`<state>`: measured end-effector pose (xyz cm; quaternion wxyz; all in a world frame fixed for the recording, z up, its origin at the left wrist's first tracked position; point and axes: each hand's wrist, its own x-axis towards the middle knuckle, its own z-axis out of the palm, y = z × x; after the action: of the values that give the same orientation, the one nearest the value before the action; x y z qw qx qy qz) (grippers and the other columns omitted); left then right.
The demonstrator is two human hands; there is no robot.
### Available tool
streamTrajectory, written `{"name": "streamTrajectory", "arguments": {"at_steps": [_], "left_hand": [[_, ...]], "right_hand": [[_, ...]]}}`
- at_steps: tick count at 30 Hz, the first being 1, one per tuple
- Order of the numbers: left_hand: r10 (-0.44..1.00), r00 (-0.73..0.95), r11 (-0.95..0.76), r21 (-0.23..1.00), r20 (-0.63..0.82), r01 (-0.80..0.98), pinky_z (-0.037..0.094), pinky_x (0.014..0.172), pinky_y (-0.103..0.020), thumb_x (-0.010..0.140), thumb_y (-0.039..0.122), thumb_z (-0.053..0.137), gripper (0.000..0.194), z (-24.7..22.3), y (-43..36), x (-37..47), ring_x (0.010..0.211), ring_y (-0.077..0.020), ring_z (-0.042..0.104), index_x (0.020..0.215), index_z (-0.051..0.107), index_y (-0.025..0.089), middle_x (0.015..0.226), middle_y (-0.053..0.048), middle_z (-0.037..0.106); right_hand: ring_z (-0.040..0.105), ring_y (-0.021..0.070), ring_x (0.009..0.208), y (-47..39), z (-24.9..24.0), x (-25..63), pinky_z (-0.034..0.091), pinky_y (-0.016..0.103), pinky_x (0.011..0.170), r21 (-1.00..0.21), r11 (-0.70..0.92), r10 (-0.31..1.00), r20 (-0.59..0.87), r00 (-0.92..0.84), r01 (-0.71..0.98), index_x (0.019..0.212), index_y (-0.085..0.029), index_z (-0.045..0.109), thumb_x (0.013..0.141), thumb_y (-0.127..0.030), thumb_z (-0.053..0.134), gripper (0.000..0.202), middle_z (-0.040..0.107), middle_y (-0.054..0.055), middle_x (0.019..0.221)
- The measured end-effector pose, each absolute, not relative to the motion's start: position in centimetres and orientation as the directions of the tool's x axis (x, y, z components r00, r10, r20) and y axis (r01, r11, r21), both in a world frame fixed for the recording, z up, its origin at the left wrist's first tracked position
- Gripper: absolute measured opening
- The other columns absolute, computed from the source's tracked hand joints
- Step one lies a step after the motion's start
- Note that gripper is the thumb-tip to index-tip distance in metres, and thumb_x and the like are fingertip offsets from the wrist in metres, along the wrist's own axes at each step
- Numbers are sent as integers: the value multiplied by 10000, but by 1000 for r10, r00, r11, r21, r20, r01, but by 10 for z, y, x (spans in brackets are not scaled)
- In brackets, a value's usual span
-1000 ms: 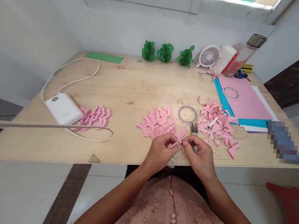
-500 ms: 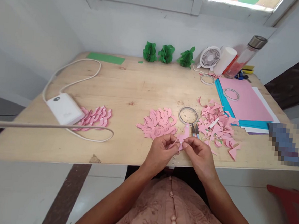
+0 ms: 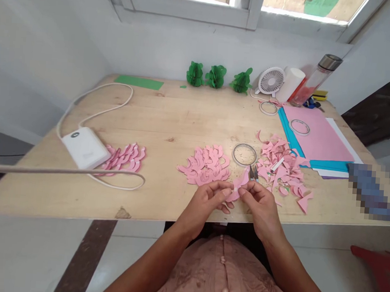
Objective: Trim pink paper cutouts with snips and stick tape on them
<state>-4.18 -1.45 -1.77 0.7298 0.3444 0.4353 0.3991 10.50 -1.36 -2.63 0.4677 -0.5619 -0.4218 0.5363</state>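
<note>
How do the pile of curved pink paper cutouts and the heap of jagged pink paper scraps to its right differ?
The pile of curved pink paper cutouts holds similar rounded pieces; the heap of jagged pink paper scraps mixes irregular, pointed ones. The pile is compact, while the heap straggles more. A white strip lies on the heap; none shows on the pile. Both are pink paper on the light wooden table.

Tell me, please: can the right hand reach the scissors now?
Probably yes: the scissors lie just beyond the right hand, with nothing visible between, though that hand seems to be holding a pink paper piece.
</note>
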Motion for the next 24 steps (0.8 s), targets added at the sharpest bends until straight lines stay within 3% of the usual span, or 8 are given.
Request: {"name": "streamTrajectory", "arguments": {"at_steps": [5,11,17,24], "left_hand": [[910,197,407,873,-364,-268,456,556,-212,694,241,685,135,-22,-13,-34,531,-95,553,739,623,129,577,11,603],[927,103,375,890,-360,-259,437,529,-202,666,218,675,96,-25,-12,-30,500,-88,540,691,625,139,527,28,591],[939,72,343,915,-335,-213,438,530,-218,656,214,660,91,-27,-15,-29,497,-92,527,702,621,145,542,35,582],[948,39,317,921,-317,-226,435,549,-213,680,209,637,112,-30,-18,-32,518,-91,533,772,616,149,580,30,596]], "right_hand": [[453,110,603,-15,-32,105,363,227,586,-976,-206,976,-211,56,-75,671,-189,581,720,-327,677,176,527,-35,620],[505,153,660,-17,-35,107,409,276,641,-969,-189,978,-201,59,-161,736,-175,625,820,-469,544,316,579,23,681],[449,121,604,-16,-33,101,377,232,578,-975,-217,974,-219,59,-39,666,-181,564,707,-394,680,246,511,-26,627],[467,142,652,-17,-38,100,378,247,615,-987,-161,985,-160,59,9,686,-179,581,818,-429,546,284,501,-11,633]]}}
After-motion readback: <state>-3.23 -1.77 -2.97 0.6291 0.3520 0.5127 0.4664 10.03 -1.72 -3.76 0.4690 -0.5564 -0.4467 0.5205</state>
